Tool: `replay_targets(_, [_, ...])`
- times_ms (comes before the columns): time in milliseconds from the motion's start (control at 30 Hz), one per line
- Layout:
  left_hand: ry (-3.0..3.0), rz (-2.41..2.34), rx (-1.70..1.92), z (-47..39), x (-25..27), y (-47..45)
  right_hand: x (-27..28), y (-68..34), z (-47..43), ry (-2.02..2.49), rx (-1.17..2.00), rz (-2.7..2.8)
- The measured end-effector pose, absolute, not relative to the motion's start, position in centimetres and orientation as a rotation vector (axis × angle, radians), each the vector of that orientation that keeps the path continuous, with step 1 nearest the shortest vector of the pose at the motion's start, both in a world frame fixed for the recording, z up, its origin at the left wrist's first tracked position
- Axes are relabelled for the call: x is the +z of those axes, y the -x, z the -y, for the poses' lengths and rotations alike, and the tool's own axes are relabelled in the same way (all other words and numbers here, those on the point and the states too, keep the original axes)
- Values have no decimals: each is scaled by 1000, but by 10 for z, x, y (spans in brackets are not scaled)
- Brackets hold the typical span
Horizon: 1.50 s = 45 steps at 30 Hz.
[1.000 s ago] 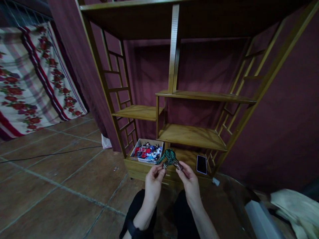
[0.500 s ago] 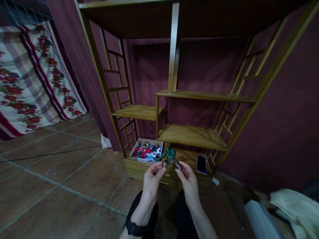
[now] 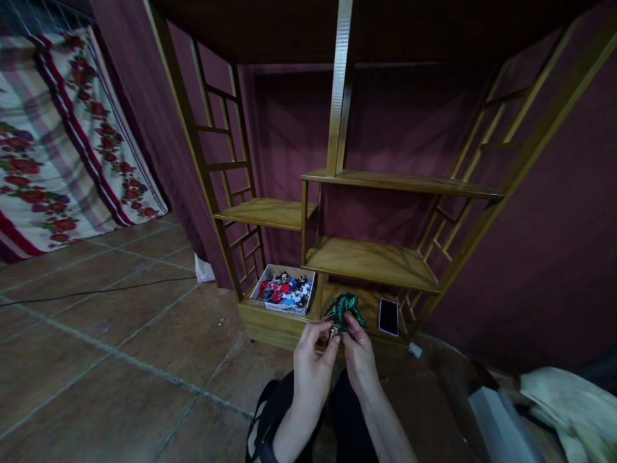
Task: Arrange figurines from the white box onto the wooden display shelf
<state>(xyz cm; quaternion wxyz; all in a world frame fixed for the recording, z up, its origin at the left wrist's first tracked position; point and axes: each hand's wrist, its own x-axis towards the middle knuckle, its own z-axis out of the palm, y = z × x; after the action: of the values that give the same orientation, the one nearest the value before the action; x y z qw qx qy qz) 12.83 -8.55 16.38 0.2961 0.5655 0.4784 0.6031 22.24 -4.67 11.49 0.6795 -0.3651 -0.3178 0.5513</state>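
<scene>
Both hands hold a small green-and-brown figurine (image 3: 346, 307) in front of the shelf unit. My left hand (image 3: 312, 357) pinches its lower left part between thumb and fingers. On the other side, my right hand (image 3: 359, 357) grips it with bent fingers. The green part is ridged and points up and to the right; its fine shape is too dark to make out. Left of the hands, a shallow box (image 3: 286, 309) on the lowest shelf holds several small colourful figures (image 3: 285, 289).
A phone (image 3: 388, 317) lies on the lowest shelf at the right. The wooden shelf unit (image 3: 371, 260) has boards at different heights above it. A small white object (image 3: 415, 350) is on the floor by its right foot. A black cable (image 3: 96, 294) crosses the floor at left.
The figurine has been turned, its green part now leaning right instead of left. My hands have come closer together, the left moving rightward. The view has shifted slightly.
</scene>
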Motion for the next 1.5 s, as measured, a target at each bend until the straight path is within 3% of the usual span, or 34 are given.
replay_targets(633, [-2234, -1336, 1476, 101, 152, -141, 105, -232, 44, 861, 1253, 788])
replay_targets(1067, [-1283, -1219, 1672, 71, 183, -122, 134, -245, 45, 960, 1038, 940])
replay_targets(1500, [-875, -961, 1443, 41, 197, -112, 163, -257, 58, 976, 882, 1036])
